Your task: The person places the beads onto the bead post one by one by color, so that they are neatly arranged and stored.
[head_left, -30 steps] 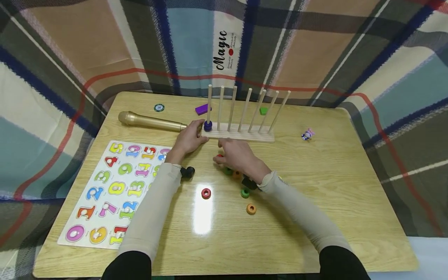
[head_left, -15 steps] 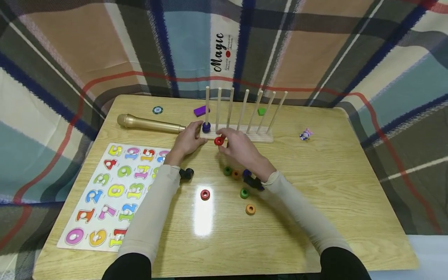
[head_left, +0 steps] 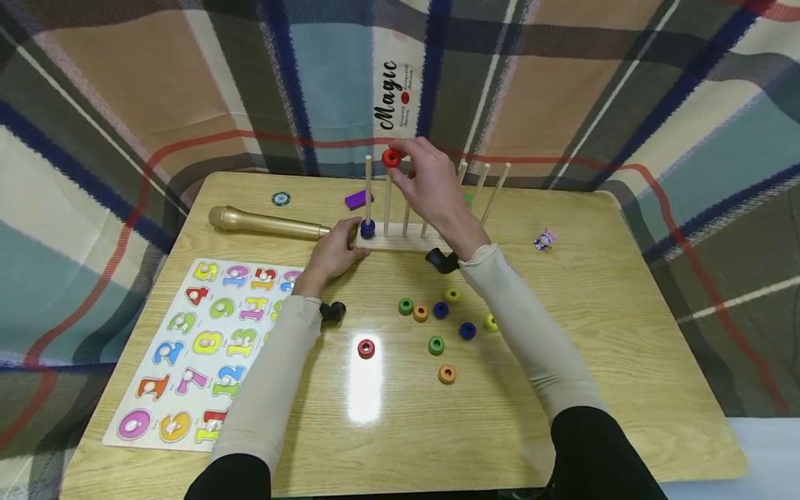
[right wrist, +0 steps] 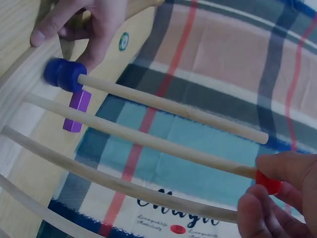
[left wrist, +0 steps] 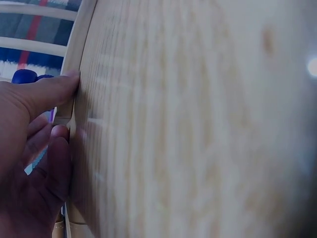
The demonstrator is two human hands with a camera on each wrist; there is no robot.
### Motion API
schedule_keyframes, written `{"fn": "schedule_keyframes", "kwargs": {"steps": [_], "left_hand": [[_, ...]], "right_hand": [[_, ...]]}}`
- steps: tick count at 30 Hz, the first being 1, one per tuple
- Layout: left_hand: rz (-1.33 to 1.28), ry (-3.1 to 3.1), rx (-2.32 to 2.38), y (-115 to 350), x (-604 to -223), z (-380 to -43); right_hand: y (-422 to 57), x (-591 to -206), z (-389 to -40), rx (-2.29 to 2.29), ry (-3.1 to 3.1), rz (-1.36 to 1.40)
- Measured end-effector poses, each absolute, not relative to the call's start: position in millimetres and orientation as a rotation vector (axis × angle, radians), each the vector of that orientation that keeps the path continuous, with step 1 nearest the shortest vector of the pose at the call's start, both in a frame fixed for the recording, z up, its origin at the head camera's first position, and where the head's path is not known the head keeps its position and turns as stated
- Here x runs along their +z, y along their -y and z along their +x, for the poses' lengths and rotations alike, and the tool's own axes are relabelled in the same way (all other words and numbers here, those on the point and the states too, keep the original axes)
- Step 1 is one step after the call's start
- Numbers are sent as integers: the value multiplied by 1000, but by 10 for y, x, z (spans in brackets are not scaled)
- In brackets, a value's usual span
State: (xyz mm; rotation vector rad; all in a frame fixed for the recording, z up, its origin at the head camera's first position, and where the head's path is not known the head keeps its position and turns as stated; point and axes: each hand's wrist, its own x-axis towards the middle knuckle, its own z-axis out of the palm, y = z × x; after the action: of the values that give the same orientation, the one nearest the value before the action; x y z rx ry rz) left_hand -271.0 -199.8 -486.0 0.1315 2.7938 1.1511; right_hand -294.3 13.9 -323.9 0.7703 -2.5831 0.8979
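Observation:
My right hand (head_left: 431, 182) pinches a red ring (head_left: 391, 158) between thumb and fingers. In the right wrist view the red ring (right wrist: 268, 183) is right at the tip of the second peg (right wrist: 143, 137). My left hand (head_left: 335, 251) grips the left end of the wooden peg rack base (head_left: 400, 240), thumb along the front side and fingers behind. The left wrist view shows that thumb (left wrist: 54, 91) on the base edge, close beside the table. Dark blue rings (right wrist: 64, 74) sit stacked at the bottom of the first peg. My right hand hides some pegs in the head view.
Loose rings lie before the rack: a red one (head_left: 366, 348), two orange, and several green, blue and yellow. A number board (head_left: 200, 354) is at left, a gold microphone (head_left: 269, 223) behind it. A purple block (head_left: 357, 200) and small figurine (head_left: 545, 239) lie farther back.
My right hand picked a red ring off the table, carried it to the rack and raised it to the top of the second peg. My left hand stayed at the base.

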Motion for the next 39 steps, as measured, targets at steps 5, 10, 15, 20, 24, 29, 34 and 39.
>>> {"fn": "schedule_keyframes", "kwargs": {"steps": [5,10,15,20,24,29,34,39], "left_hand": [[138,-2794,1151,1988,-4866,-2705],[135,-2799,1153,1991,-4876,-2723],[154,-2800,1147,1989,-4884,-2746],[175,-2809,1144,1996,-4886,-2753],[171,-2809,1126,2034,-4873,-2728],[159,-2814,1123,2016,-4885,-2717],[163,-2818,1139,2010,-4870,-2724],[147,-2812,1122,1992,-4863,-2714]], "right_hand": [[-108,-3239,-2970,863,2630,726],[-99,-3230,-2981,827,2667,725],[-113,-3233,-2986,794,2708,727],[-179,-3264,-2901,822,2608,750],[-213,-3398,-2622,831,2496,906],[-201,-3758,-2014,621,2822,1268],[-123,-4203,-1546,315,3000,1554],[-76,-4478,-1361,268,2944,1633]]}}
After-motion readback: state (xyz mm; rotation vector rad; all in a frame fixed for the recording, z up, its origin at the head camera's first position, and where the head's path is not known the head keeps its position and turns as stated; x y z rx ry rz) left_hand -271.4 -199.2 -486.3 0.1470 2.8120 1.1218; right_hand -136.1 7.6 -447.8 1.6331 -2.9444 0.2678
